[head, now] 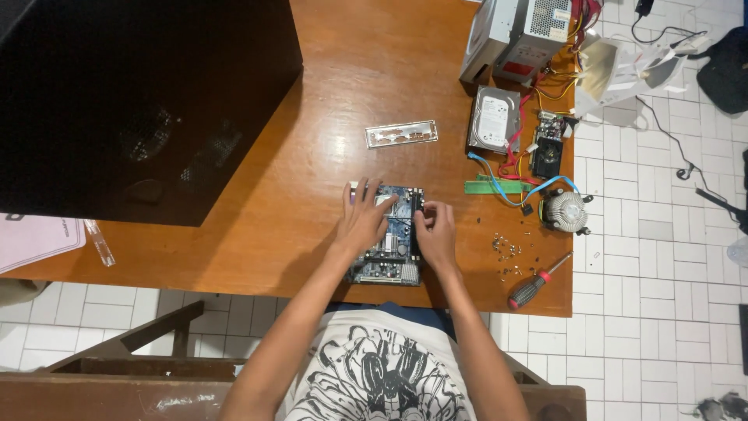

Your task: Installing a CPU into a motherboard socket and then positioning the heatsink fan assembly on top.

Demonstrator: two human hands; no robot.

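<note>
Motherboard (387, 253) — a blue board lying flat near the front edge of the wooden counter (312, 101), directly before the person. The left hand (363, 220) rests spread over the board's upper left part, fingers splayed and pressing down, clasping nothing. The right hand (436, 230) curls at the board's right edge, fingertips pinched on something small there; what it is cannot be made out. Done well, the step wants the flat hand to steady the board while the pinching hand works gently and straight, without flexing the board.

Outward to the right lie loose screws (505, 253), a red-handled screwdriver (534, 287), a round cooler fan (566, 210) and a green memory stick (491, 187). Beyond these sit a hard drive (494, 118) with coloured cables, a metal power supply (518, 35), and — nearer the middle — a silver port shield plate (401, 134). A large black computer case (132, 101) fills the counter's left.
</note>
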